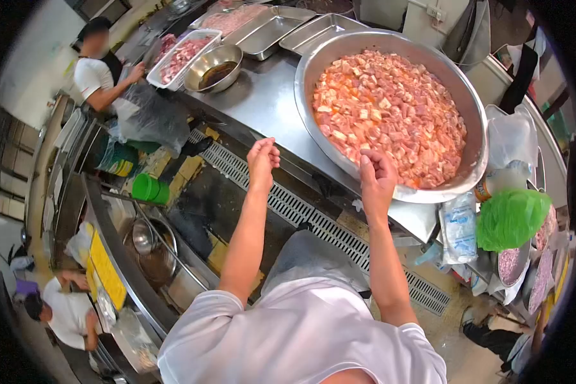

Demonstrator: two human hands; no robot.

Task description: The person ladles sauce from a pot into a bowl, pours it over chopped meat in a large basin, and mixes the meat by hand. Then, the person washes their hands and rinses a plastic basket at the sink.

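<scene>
Your right hand (377, 178) is just at the near side of the big metal basin (434, 193), its fingers overlapping the rim in view; the cubed meat (393, 121) lies beyond your fingertips, inside that basin, which stands on the steel table (269, 93). You have those fingers curled toward the palm, thumb alongside; I cannot tell whether they close fully or touch the rim. Your left hand (261, 165) hangs well apart to the left, in front of the table edge, its fingers also loosely curled, and I cannot tell whether their tips meet the thumb. Counting around you: two hands, one basin of meat, one smaller bowl (217, 54) with dark liquid, one white tub (155, 80) of meat beside it, two rectangular metal trays (269, 32) behind, one green bag (514, 217) to the right of the basin, and two co-workers (96, 77) at your left.
</scene>
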